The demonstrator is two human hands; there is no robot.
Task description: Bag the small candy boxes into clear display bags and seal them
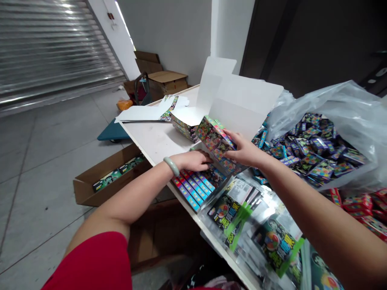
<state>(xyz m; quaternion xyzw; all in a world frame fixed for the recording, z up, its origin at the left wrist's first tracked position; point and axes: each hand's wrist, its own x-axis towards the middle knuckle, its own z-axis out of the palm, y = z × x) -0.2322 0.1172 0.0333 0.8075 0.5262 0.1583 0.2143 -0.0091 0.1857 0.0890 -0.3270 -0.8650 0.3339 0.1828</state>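
My right hand grips the side of a colourful printed cardboard box, thumb and fingers apart across it; the box is tilted, with its white lid standing up behind. My left hand, a pale green bangle at its wrist, lies over another box with its fingers stretched out. In that box sit rows of small candy boxes in purple, red and blue, partly covered by the hand. A second printed box stands open behind, its white flap raised.
Packs of printed pouches lie at the table's near edge. A clear plastic bag of small boxes bulges on the right, with red boxes below. Flat white card lies at the far left. An open carton stands beside the table.
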